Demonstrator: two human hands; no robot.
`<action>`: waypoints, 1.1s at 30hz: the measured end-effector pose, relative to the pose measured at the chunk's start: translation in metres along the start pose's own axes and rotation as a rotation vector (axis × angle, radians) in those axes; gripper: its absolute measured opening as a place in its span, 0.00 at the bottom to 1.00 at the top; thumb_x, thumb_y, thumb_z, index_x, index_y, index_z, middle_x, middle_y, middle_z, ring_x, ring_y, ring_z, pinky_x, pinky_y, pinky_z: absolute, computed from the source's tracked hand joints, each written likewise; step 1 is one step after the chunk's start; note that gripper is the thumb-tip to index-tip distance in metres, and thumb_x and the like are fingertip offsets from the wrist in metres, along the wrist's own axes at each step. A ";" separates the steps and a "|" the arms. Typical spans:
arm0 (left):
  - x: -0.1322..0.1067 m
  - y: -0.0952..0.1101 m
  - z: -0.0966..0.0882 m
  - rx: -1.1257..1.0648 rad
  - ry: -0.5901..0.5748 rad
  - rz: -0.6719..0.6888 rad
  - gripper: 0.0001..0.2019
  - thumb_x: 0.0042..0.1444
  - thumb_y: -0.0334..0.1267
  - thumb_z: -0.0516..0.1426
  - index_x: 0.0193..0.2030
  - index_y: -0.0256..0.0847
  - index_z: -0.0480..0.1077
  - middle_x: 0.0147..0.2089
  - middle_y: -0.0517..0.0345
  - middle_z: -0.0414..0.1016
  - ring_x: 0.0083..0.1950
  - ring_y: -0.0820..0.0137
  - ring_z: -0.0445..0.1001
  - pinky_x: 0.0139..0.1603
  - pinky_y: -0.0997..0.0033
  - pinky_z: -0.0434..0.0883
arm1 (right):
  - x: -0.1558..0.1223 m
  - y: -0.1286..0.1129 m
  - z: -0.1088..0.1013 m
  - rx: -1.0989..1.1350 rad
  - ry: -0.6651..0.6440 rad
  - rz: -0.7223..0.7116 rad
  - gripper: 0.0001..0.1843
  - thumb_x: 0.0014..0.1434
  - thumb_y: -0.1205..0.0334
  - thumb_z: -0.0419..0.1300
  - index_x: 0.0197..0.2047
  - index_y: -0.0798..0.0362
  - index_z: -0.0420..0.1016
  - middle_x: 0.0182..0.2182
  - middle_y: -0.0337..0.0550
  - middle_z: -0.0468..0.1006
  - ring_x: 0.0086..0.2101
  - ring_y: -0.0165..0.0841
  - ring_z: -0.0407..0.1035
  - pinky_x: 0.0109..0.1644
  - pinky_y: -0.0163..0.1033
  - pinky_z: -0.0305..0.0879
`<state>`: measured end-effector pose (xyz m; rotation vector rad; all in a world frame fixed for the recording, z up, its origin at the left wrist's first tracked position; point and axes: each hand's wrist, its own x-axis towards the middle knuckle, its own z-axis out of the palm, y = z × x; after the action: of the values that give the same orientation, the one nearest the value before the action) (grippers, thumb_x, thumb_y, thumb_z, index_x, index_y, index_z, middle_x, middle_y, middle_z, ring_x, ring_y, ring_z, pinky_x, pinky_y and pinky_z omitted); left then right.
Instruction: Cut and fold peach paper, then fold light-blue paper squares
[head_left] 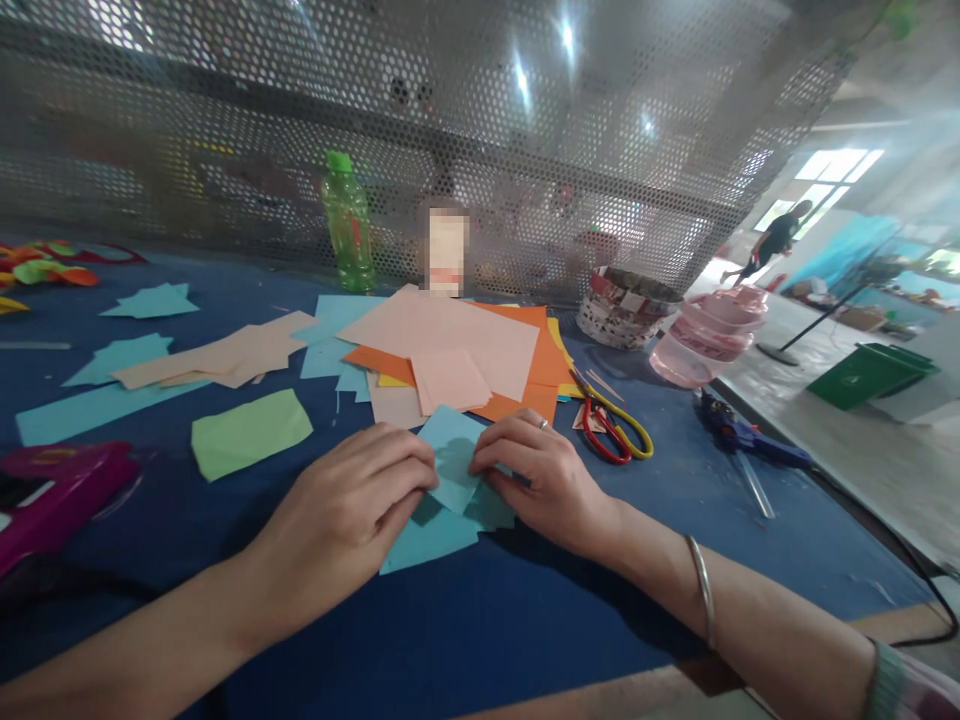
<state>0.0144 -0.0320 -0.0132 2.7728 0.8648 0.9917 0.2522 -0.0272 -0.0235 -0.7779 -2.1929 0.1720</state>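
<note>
A small light-blue paper square (453,452) is held between my two hands, above other blue paper pieces (431,540) on the table. My left hand (360,490) pinches its left edge with the fingers closed. On the opposite edge, my right hand (544,480), with a ring on one finger, grips the paper between thumb and fingers. Just beyond lies a stack of pale pink sheets (465,335), with orange sheets (551,345) under it. Scissors (611,420) with red and yellow handles rest right of the stack. A light-green paper piece (251,432) is left of my left hand.
A green bottle (349,225), a spattered round container (626,305) and a pink jug (709,340) stand toward the back. A blue glue gun (750,435) lies at right, a magenta tool (60,495) at left. Perforated metal (262,170) rises behind. A person (776,240) is far right.
</note>
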 end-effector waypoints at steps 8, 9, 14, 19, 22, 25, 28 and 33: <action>-0.007 -0.008 0.008 -0.009 -0.122 -0.079 0.08 0.66 0.28 0.52 0.41 0.43 0.71 0.43 0.57 0.78 0.46 0.66 0.75 0.48 0.62 0.67 | 0.000 -0.004 -0.004 -0.069 -0.250 0.073 0.16 0.51 0.76 0.61 0.44 0.56 0.78 0.42 0.50 0.79 0.44 0.40 0.70 0.50 0.46 0.68; -0.007 -0.008 0.009 -0.013 -0.122 -0.085 0.08 0.66 0.29 0.53 0.43 0.43 0.72 0.44 0.57 0.78 0.47 0.65 0.75 0.49 0.62 0.67 | 0.000 -0.005 -0.004 -0.080 -0.256 0.069 0.16 0.52 0.74 0.63 0.45 0.56 0.78 0.42 0.50 0.79 0.44 0.40 0.70 0.50 0.46 0.68; -0.007 -0.007 0.008 -0.053 -0.115 -0.111 0.10 0.66 0.31 0.54 0.47 0.45 0.76 0.44 0.57 0.77 0.45 0.66 0.74 0.46 0.64 0.69 | -0.002 -0.001 -0.001 -0.084 -0.220 0.001 0.06 0.62 0.65 0.63 0.43 0.52 0.80 0.39 0.45 0.81 0.41 0.37 0.70 0.47 0.44 0.67; -0.004 -0.004 0.006 -0.097 -0.112 -0.131 0.11 0.66 0.32 0.54 0.42 0.46 0.78 0.41 0.58 0.78 0.42 0.67 0.74 0.44 0.65 0.69 | -0.001 -0.007 -0.002 -0.057 -0.188 0.024 0.04 0.63 0.66 0.63 0.38 0.53 0.81 0.34 0.43 0.81 0.38 0.36 0.70 0.44 0.43 0.65; -0.003 -0.002 0.005 -0.133 -0.138 -0.177 0.10 0.66 0.34 0.55 0.40 0.46 0.79 0.40 0.58 0.78 0.41 0.67 0.74 0.43 0.65 0.69 | 0.000 -0.012 -0.003 -0.008 -0.215 0.085 0.05 0.63 0.64 0.63 0.36 0.53 0.80 0.32 0.44 0.81 0.37 0.35 0.70 0.43 0.42 0.65; -0.004 -0.002 0.006 -0.150 -0.165 -0.212 0.10 0.66 0.35 0.55 0.38 0.47 0.78 0.39 0.59 0.77 0.41 0.68 0.73 0.42 0.66 0.68 | 0.000 -0.014 -0.002 0.029 -0.226 0.133 0.10 0.65 0.59 0.62 0.35 0.53 0.80 0.30 0.43 0.79 0.34 0.33 0.69 0.43 0.40 0.64; -0.004 -0.003 0.006 -0.161 -0.183 -0.245 0.10 0.66 0.38 0.55 0.36 0.47 0.77 0.38 0.59 0.76 0.40 0.67 0.73 0.41 0.66 0.67 | 0.000 -0.014 0.000 0.032 -0.202 0.170 0.12 0.66 0.60 0.61 0.31 0.54 0.79 0.27 0.41 0.77 0.32 0.32 0.67 0.41 0.39 0.62; -0.004 -0.006 0.006 -0.155 -0.182 -0.361 0.12 0.66 0.44 0.54 0.34 0.44 0.73 0.36 0.58 0.74 0.40 0.66 0.72 0.40 0.67 0.67 | 0.001 -0.016 0.004 0.056 -0.211 0.322 0.10 0.64 0.63 0.63 0.31 0.54 0.76 0.25 0.38 0.75 0.30 0.29 0.66 0.39 0.36 0.59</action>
<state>0.0127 -0.0289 -0.0219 2.4128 1.1497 0.7006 0.2410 -0.0393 -0.0204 -1.1210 -2.2325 0.4941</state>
